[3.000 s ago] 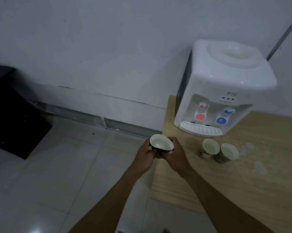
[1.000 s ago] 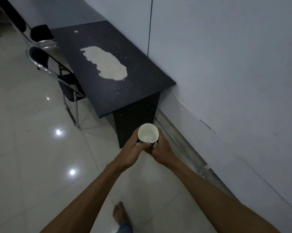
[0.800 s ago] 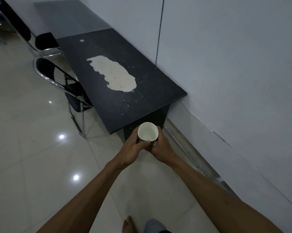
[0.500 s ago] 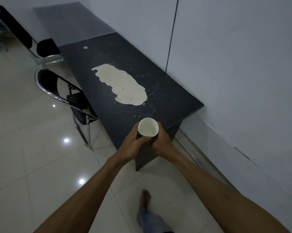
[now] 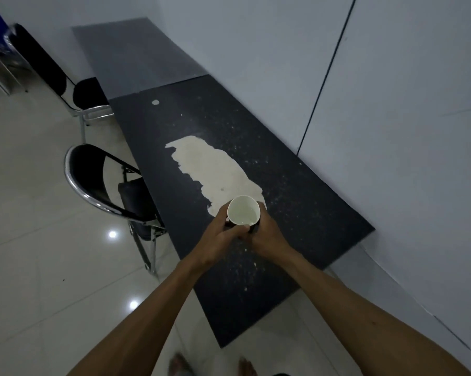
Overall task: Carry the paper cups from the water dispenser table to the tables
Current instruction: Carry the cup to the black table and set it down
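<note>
Cup [image 5: 244, 213] clasped in both hands above a dark table [image 5: 296, 213].

Head view: the left hand [image 5: 220, 241] and right hand [image 5: 267, 237] wrap the round paper cup from either side, upright, white inside, over the black speckled tabletop at the near end of a pale, ragged-edged patch [image 5: 212, 169]. A chrome-framed chair [image 5: 104, 185] with black padding stands just beside the table; the floor [image 5: 39, 253] is glossy tile.
</note>
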